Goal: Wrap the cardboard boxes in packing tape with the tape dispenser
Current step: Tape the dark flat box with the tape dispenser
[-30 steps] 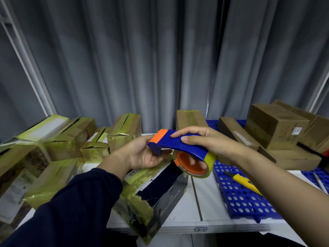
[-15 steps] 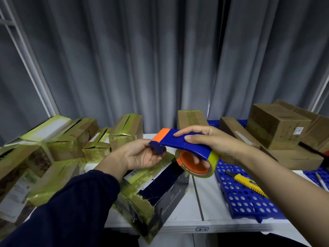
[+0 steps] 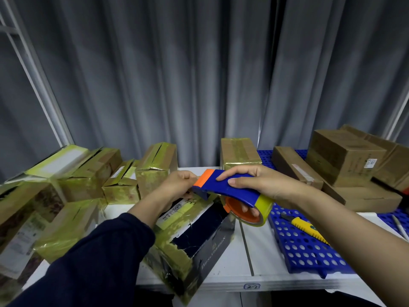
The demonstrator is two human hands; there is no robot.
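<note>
A grey pleated curtain [image 3: 199, 85] hangs behind the white table [image 3: 245, 251]. A blue perforated panel [image 3: 309, 255] lies on the table's right side, with a yellow utility knife [image 3: 307, 229] resting on it. A pale pen [image 3: 399, 224] lies further right. A white metal pole [image 3: 37, 78] slants at far left. A small handwritten label [image 3: 251, 286] sits on the table's near edge.

Left hand [image 3: 179, 185]: you're turning it over, so the knuckles are now facing up and the fingers are curling in against the orange tip [image 3: 204, 178].
Tape dispenser [image 3: 232, 189]: you're bringing it slightly lower.
</note>
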